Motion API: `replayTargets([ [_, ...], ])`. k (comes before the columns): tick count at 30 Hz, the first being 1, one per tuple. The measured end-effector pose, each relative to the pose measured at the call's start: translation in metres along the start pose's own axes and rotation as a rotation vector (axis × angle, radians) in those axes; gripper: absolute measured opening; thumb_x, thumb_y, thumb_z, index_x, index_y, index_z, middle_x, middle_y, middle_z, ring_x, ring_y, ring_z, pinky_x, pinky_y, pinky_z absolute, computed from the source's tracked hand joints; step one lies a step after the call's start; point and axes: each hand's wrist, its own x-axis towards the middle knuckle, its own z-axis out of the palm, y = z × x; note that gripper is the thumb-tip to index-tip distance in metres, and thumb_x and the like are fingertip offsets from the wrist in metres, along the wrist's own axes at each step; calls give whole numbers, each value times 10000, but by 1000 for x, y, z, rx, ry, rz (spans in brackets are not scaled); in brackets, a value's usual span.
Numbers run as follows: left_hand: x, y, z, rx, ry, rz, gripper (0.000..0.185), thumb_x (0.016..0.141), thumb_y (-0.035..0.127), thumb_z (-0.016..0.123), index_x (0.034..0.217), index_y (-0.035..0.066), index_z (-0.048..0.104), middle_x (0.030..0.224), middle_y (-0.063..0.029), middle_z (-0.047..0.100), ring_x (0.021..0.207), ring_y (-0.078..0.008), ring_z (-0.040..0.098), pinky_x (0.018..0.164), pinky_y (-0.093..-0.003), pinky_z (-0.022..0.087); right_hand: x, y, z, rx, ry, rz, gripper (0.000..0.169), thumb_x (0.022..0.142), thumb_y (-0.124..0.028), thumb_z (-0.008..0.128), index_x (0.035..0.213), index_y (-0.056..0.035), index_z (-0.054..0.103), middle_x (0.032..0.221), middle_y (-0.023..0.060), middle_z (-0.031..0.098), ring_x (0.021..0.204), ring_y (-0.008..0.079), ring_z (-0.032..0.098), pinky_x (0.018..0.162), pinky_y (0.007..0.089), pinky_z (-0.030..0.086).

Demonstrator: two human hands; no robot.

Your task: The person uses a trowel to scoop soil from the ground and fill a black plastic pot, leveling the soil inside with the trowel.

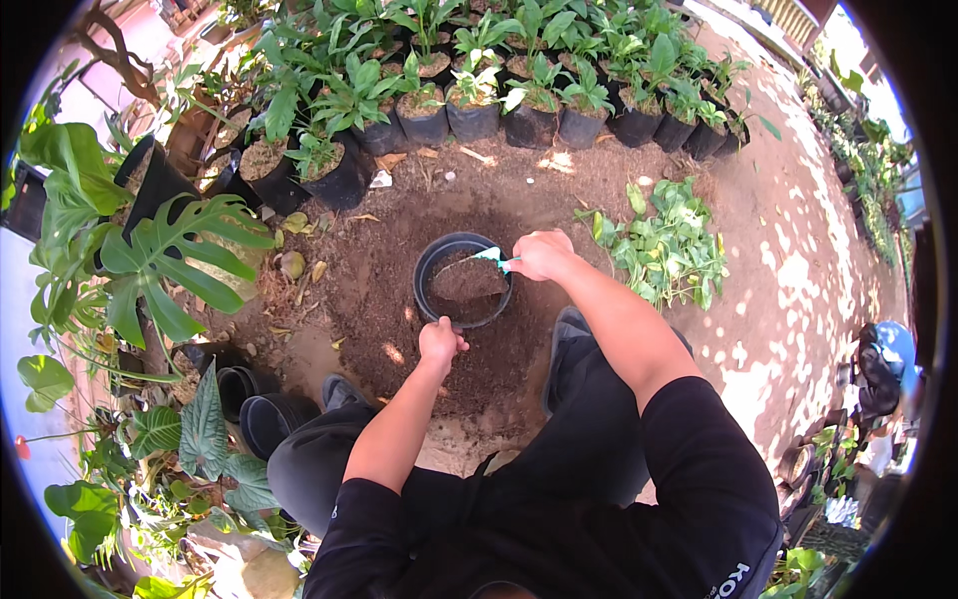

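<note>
A round black plastic plant pot [423, 288] stands on the dark soil in front of me, with brown soil [460, 288] inside. My right hand [540, 256] is closed around the green handle of a hand trowel [488, 255] at the pot's right rim. The trowel's blade reaches into the pot and is largely covered by soil. My left hand [441, 341] is at the pot's near rim, its fingers curled; whether they grip the rim is hard to make out.
Many potted plants in black grow bags [473, 121] line the far side. Cut leafy vines [666, 243] lie at the right. Empty black pots [269, 423] and a large monstera leaf [176, 258] are at the left. My shoes flank the loose soil [479, 374].
</note>
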Motion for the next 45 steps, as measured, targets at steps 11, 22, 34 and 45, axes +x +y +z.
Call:
replayTargets([
  [11, 0, -1, -1, 45, 17, 10, 447, 944, 278, 333, 788, -55, 588, 576, -78, 556, 444, -181, 599, 403, -285, 413, -4, -6, 25, 188, -69, 96, 426, 876, -514, 469, 977, -147, 661, 1002, 84, 652, 998, 276, 597, 811, 418, 468],
  [22, 10, -15, 7, -2, 10, 20, 451, 927, 284, 379, 750, -81, 575, 683, -148, 628, 505, -224, 638, 519, -341, 492, -43, -29, 97, 728, -137, 258, 478, 941, -393, 430, 753, 14, 596, 615, 122, 575, 537, 250, 552, 550, 382, 447],
  [34, 11, -17, 2, 51, 0, 17, 464, 931, 303, 393, 732, -73, 581, 653, -175, 619, 518, -238, 649, 550, -373, 494, -43, -67, 108, 1209, -230, 422, 454, 963, -419, 369, 807, -22, 523, 607, 36, 477, 482, 138, 435, 449, 290, 386],
  [45, 5, -11, -8, 291, 33, 5, 475, 905, 390, 401, 941, -48, 582, 871, -197, 649, 812, -328, 652, 774, -415, 488, -71, -63, 68, 1230, -326, 381, 398, 966, -410, 374, 866, -49, 508, 618, 14, 473, 444, 124, 431, 413, 268, 370],
])
